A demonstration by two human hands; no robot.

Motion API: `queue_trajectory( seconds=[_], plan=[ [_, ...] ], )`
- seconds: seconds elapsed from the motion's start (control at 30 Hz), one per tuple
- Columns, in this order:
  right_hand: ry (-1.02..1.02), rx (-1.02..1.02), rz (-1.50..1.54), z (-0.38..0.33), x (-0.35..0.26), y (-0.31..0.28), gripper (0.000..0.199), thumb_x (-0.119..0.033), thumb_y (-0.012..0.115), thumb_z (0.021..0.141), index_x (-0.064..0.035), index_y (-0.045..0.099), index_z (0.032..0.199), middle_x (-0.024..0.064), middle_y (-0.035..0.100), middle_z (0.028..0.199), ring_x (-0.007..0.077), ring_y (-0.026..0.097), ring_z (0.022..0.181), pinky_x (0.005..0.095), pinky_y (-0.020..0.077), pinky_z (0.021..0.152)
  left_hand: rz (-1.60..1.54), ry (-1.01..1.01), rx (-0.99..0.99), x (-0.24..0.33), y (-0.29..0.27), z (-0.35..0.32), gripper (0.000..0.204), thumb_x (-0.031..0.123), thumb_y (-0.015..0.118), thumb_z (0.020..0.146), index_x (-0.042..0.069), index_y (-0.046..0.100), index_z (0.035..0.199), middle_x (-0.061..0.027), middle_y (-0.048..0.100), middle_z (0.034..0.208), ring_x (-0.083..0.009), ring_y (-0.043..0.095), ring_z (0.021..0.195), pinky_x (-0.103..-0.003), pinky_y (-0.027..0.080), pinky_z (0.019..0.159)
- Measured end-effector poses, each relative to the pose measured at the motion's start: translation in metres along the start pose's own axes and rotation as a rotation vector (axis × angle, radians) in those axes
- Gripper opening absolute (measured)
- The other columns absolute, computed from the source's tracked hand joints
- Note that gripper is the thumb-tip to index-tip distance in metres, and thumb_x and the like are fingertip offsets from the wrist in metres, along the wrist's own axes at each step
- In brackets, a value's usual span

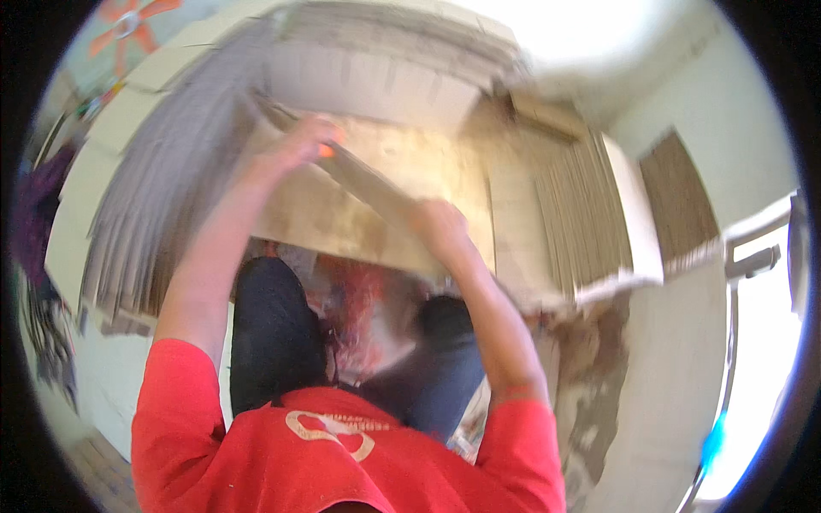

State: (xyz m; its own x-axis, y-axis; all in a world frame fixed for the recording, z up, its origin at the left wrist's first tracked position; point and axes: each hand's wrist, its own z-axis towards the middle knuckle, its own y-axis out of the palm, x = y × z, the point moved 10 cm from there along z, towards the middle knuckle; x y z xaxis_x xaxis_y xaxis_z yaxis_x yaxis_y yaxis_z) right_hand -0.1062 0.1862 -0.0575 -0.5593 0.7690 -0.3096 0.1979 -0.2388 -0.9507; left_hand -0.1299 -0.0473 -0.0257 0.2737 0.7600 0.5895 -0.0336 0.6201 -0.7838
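A long brown cardboard piece [369, 184], seen nearly edge-on, slants from the upper left down toward the right. My left hand [304, 145] is closed on its upper part, and something orange shows at the fingers. Further down, my right hand [440, 227] grips the lower right end. Motion blur hides whether the piece is one sheet or a thin bundle. Beneath both hands lies a flat tan board [393, 150] with a few darker stains, its near edge just above my knees.
Tall rows of stacked cardboard sheets [162, 179] curve along the left, and more stacks [385, 43] line the far side. Another upright stack [586, 209] stands at the right. Beyond it a brown panel [680, 192] leans by the wall. An orange fan [128, 24] shows at upper left.
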Motion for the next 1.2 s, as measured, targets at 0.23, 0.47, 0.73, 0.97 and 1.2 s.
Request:
queue_trajectory(
  seconds=[0.23, 0.47, 0.73, 0.97, 1.2],
  plan=[
    [-0.041, 0.814, -0.492, -0.122, 0.003, -0.164, 0.057, -0.011, 0.066, 0.086, -0.0131, 0.046, 0.140, 0.0086, 0.061, 0.128, 0.0271, 0.064, 0.104, 0.0379, 0.0559, 0.078, 1.197, 0.800, 0.212, 0.231, -0.065, -0.057, 0.014, 0.016, 0.062, 0.077, 0.005, 0.054, 0.077, -0.0071, 0.048, 0.071, -0.0210, 0.054, 0.069, -0.029, 0.049, 0.055],
    [0.591, 0.793, -0.842, -0.183, 0.167, -0.249, 0.084, -0.056, 0.058, 0.086, -0.0119, 0.026, 0.150, 0.0107, 0.031, 0.154, 0.0349, 0.029, 0.141, 0.0619, 0.0293, 0.107, 1.160, 0.187, 0.427, 0.145, -0.216, -0.114, 0.005, 0.001, 0.064, 0.067, 0.000, 0.062, 0.072, -0.0140, 0.056, 0.079, -0.0297, 0.061, 0.075, -0.038, 0.055, 0.058],
    [0.843, 0.395, -0.504, -0.194, 0.304, -0.232, 0.057, -0.043, 0.073, 0.078, 0.0033, 0.061, 0.109, 0.0240, 0.061, 0.116, 0.0416, 0.057, 0.108, 0.0511, 0.0468, 0.090, 1.261, -0.226, 0.335, 0.006, -0.246, -0.159, 0.007, 0.001, 0.065, 0.068, 0.005, 0.069, 0.072, -0.0137, 0.065, 0.076, -0.0316, 0.067, 0.079, -0.042, 0.055, 0.063],
    [0.642, 0.479, -0.565, -0.195, 0.341, -0.261, 0.058, -0.048, 0.063, 0.085, 0.0095, 0.063, 0.075, 0.0271, 0.066, 0.088, 0.0406, 0.063, 0.089, 0.0527, 0.0472, 0.082, 1.261, -0.346, 0.177, 0.001, -0.261, -0.162, 0.012, 0.012, 0.071, 0.069, 0.002, 0.068, 0.075, -0.0162, 0.067, 0.078, -0.0328, 0.067, 0.077, -0.044, 0.052, 0.067],
    [0.411, 0.477, -0.819, -0.172, 0.369, -0.207, 0.032, -0.033, 0.059, 0.088, -0.0023, 0.068, 0.092, 0.0209, 0.064, 0.099, 0.0371, 0.059, 0.107, 0.0472, 0.0459, 0.091, 1.171, -0.279, 0.294, 0.065, -0.229, -0.139, 0.020, 0.018, 0.072, 0.075, -0.001, 0.066, 0.079, -0.0177, 0.065, 0.074, -0.0360, 0.066, 0.074, -0.045, 0.050, 0.065]
  ],
)
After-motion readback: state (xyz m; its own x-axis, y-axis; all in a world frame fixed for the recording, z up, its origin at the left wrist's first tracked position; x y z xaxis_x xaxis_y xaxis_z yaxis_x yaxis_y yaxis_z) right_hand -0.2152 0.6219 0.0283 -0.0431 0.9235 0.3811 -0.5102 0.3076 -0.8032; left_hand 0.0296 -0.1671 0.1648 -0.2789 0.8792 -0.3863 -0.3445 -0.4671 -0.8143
